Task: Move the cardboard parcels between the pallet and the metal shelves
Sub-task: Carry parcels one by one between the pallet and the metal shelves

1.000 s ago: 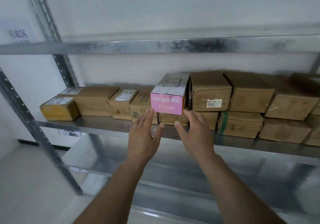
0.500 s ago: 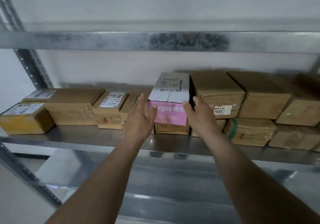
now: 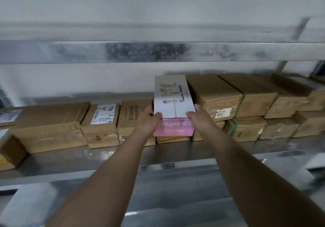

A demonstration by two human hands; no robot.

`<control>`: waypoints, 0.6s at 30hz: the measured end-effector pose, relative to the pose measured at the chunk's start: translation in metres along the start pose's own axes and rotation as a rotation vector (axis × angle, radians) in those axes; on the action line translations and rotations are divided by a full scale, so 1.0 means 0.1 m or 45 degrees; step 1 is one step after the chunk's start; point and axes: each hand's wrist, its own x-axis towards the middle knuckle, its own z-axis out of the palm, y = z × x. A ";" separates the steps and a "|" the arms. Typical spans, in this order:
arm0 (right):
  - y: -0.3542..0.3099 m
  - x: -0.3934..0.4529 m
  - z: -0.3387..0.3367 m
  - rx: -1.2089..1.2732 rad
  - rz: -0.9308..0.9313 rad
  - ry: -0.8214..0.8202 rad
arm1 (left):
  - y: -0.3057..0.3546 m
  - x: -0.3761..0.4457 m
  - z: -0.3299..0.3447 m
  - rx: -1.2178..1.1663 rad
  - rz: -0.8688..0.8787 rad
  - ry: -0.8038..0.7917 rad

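The pink box (image 3: 173,114) sits on top of a brown box (image 3: 173,139) on the shelf (image 3: 105,158). The left hand (image 3: 149,120) and right hand (image 3: 197,116) grip its front corners, thumbs on top, the box between the fingers.

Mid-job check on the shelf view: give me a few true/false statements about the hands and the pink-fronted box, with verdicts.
1. Both hands hold the pink-fronted box. True: left hand and right hand grip its near corners.
2. The box sits directly on the metal shelf. False: it rests on a brown parcel.
3. The parcel with the 705 sticker is left of the box. False: it is on its right.
4. The box top is white with printed labels. True.
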 end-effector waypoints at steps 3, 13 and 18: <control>0.07 -0.12 0.01 0.096 -0.007 -0.049 | -0.12 -0.07 -0.08 -0.067 -0.051 -0.180; 0.29 -0.82 0.18 0.077 -0.193 -0.066 | -0.52 -0.54 -0.28 -0.106 0.151 -0.221; 0.43 -1.26 0.26 0.031 -0.314 0.007 | -0.74 -0.85 -0.36 -0.176 0.228 -0.257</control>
